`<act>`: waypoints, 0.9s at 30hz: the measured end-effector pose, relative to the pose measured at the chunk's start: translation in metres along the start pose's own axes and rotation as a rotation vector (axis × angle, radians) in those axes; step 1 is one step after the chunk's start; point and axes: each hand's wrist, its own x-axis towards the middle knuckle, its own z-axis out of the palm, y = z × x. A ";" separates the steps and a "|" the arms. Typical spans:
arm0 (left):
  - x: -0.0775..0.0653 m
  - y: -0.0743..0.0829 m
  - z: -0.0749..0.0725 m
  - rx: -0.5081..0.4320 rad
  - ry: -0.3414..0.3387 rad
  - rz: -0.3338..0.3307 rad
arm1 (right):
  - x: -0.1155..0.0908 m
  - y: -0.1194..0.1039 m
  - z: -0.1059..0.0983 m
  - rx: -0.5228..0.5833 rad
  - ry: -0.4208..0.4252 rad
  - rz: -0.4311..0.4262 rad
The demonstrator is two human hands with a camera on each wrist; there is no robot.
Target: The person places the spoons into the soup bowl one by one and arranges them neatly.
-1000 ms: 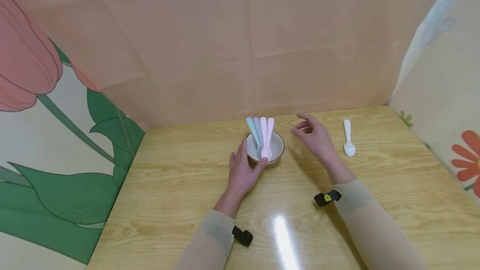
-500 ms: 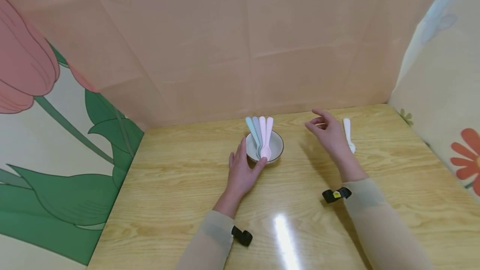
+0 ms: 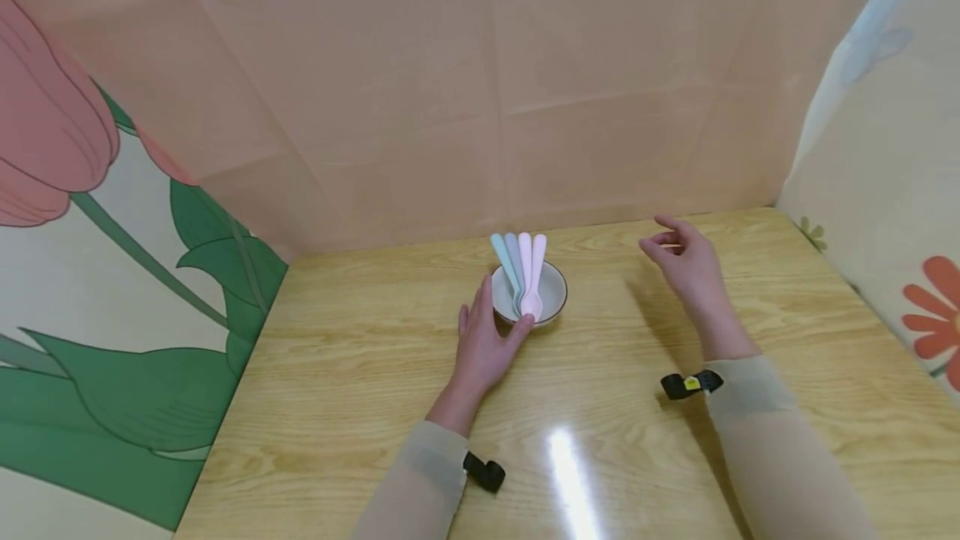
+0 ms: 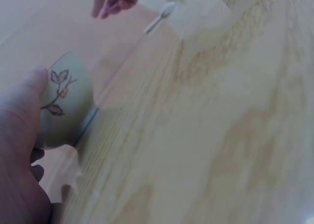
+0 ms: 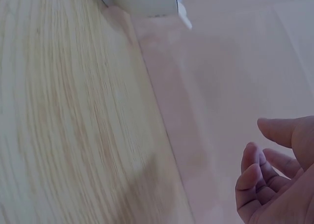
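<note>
My left hand [image 3: 483,350] grips the near left side of a white bowl [image 3: 553,290] with a dark rim, thumb at the front and fingers along the side. In the left wrist view the bowl [image 4: 73,103] shows a painted leaf sprig. Several small spoons lean in it: a teal one [image 3: 506,261], a grey-blue one and pink ones [image 3: 539,257], handles toward the back. My right hand [image 3: 693,269] hovers above the table at the right with fingers loosely bent and nothing held. It hides a white spoon [image 4: 161,17] from the head view.
The wooden table [image 3: 360,373] ends at a pinkish cloth backdrop [image 3: 390,107] behind the bowl. A flower-printed panel [image 3: 877,215] stands on the right, and a tulip-printed one [image 3: 150,298] on the left. Light glares on the table front.
My right hand has moved right, away from the bowl, and now covers the white spoon in the head view. My left hand, the bowl and its spoons have stayed in place.
</note>
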 end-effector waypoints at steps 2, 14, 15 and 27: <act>0.000 0.000 0.000 0.000 0.001 0.001 | 0.001 0.002 -0.004 -0.007 0.002 0.014; -0.001 0.001 0.001 0.003 -0.001 -0.003 | 0.011 0.013 -0.028 -0.047 0.032 0.029; 0.000 0.001 0.001 0.005 -0.002 -0.004 | 0.013 0.015 -0.031 -0.056 0.029 0.033; -0.001 0.002 0.000 0.007 0.005 0.009 | 0.023 0.039 -0.058 -0.135 -0.011 0.095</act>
